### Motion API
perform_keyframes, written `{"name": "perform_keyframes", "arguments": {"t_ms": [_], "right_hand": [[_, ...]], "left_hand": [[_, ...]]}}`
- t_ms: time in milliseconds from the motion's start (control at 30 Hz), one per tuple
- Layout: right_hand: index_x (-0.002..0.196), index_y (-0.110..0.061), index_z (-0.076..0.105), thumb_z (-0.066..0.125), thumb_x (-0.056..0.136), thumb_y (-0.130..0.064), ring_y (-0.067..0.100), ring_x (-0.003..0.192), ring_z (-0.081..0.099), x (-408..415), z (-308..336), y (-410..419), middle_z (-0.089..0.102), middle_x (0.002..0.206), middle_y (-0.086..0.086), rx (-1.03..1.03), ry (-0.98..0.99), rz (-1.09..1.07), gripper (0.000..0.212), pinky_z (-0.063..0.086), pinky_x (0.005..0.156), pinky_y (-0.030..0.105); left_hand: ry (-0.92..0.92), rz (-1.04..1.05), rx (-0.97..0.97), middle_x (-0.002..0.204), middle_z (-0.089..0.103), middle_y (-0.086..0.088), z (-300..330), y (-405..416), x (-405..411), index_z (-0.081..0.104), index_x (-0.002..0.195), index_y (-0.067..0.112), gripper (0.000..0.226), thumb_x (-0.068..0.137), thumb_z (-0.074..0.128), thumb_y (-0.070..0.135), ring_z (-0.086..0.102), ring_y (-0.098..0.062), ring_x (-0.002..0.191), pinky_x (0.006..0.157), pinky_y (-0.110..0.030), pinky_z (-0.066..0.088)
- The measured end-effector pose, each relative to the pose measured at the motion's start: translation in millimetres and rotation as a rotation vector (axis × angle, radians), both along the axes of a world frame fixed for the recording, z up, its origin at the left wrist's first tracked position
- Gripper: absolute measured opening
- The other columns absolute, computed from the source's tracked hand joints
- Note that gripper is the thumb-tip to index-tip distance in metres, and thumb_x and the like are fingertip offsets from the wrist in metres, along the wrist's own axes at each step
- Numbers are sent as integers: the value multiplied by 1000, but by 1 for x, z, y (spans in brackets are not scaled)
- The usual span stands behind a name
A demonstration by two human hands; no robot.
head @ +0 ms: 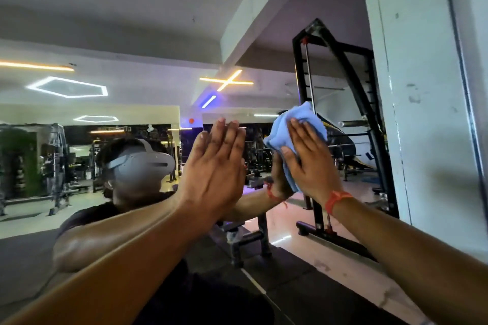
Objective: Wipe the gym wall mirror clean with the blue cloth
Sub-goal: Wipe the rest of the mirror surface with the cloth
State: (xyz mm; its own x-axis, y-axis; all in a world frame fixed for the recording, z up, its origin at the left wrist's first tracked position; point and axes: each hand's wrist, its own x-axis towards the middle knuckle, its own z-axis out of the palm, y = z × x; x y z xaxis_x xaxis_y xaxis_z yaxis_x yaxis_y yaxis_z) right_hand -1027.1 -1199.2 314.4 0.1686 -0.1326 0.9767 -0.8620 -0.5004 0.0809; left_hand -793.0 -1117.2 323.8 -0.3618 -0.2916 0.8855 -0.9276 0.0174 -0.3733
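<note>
The right hand (pixel 310 163) is pressing the blue cloth (pixel 295 129) flat against the mirror (pixel 132 34), its fingers (pixel 303 137) straight and slightly spread over the bunched fabric. The left hand (pixel 214 166) is resting flat on the glass beside it, fingers straight and together.

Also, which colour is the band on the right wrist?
Orange-red thread wristband, clearest in the head view.

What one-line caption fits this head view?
Right hand presses blue cloth flat against gym mirror; left hand braces open-palmed beside it.
</note>
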Motion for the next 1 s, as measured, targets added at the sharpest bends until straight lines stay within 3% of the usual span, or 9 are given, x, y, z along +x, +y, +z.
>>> {"name": "perform_keyframes", "arguments": {"t_ms": [167,200,333,433,567,667,767,933,1000], "right_hand": [[161,-16,20,14,100,-56,22,158,13,36,81,-9,20,169,3,53,-232,-15,73,4,129,42],[161,-16,24,21,103,-51,24,158,15,44,77,-5,23,168,3,1,-174,21,68,8,129,46],[161,-28,21,41,106,-42,20,158,15,-9,20,-4,22,169,-5,-175,489,38,60,16,127,49],[161,-28,25,33,105,-47,20,157,20,-55,60,-27,25,167,-6,-166,307,-30,59,22,126,51],[152,-13,47,27,104,-44,31,151,34,-7,140,-28,43,160,10,-182,94,74,61,24,123,53],[150,-17,51,39,105,-42,28,150,35,1,106,-25,45,159,5,-289,325,219,53,23,125,46],[151,-23,50,48,106,-42,26,146,40,-65,59,-51,45,159,-2,-398,618,267,49,29,121,43],[153,-24,47,40,105,-42,29,151,33,-107,68,-85,42,161,-2,-258,115,245,52,26,122,50],[153,-22,47,42,104,-40,31,151,31,-86,37,-73,40,162,-2,-247,88,335,52,24,122,53]], "left_hand": [[131,-11,-65,171,17,-5,15,-2,-16,22,162,14,65,104,23,40,6,-23,159,126,-47,14],[156,-17,-86,170,19,-5,20,-3,-19,26,161,14,63,103,25,39,8,-23,159,125,-47,15],[214,-31,-117,170,21,-4,26,-8,-26,31,160,14,61,103,24,36,9,-22,159,125,-45,13],[220,0,-121,172,12,0,21,-9,-29,24,162,16,62,104,23,37,0,-19,159,127,-44,8],[332,28,-145,172,4,3,17,-12,-49,15,164,18,65,103,25,38,-6,-18,158,127,-44,4],[444,49,-156,172,0,1,11,-22,-68,12,164,17,65,105,34,34,-8,-20,159,126,-43,-2],[479,86,-176,172,5,-2,0,-26,-84,15,164,14,65,105,32,36,-2,-21,159,128,-45,5],[526,110,-176,172,1,-2,-15,-27,-109,10,164,15,67,103,23,40,-5,-18,159,129,-42,3],[515,114,-158,172,3,-1,-25,-28,-110,13,164,15,65,105,24,38,-4,-16,159,129,-41,5]]}}
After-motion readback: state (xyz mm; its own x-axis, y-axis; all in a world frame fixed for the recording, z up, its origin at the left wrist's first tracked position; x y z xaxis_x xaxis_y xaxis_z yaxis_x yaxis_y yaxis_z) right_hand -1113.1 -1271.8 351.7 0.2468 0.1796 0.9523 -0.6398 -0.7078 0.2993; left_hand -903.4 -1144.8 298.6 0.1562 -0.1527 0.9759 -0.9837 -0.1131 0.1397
